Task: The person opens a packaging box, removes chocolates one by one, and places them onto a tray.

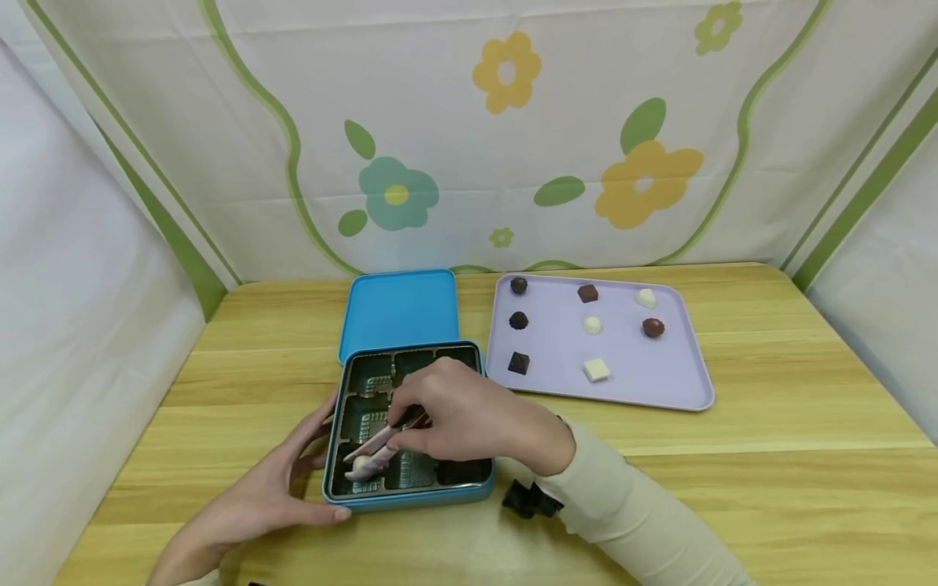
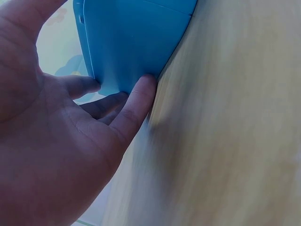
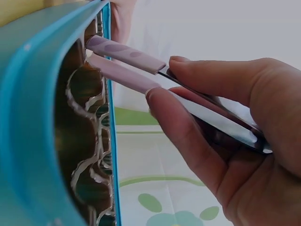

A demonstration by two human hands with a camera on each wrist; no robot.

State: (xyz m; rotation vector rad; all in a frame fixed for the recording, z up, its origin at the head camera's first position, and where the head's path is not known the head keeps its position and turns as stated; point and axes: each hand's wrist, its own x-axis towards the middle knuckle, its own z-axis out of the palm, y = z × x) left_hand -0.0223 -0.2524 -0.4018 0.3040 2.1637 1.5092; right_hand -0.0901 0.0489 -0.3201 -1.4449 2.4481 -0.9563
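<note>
My right hand (image 1: 469,411) pinches small tongs (image 1: 372,446) with lilac tips and metal arms (image 3: 221,117). Their tips reach down into the front left compartment of the blue tin (image 1: 410,501), around a small whitish chocolate (image 1: 360,462). A dark plastic insert (image 1: 366,417) with several compartments fills the tin. My left hand (image 1: 256,500) is spread at the tin's front left corner, thumb by the front edge and fingers along the left side. In the left wrist view, extended fingertips (image 2: 146,87) press against the tin's wall.
The tin's blue lid (image 1: 401,305) lies flat behind it. To the right, a lilac tray (image 1: 623,387) carries several spaced chocolates, among them a dark square (image 1: 519,363), a white square (image 1: 597,369) and a brown round one (image 1: 653,327). A flowered cloth hangs behind the wooden table (image 1: 777,391).
</note>
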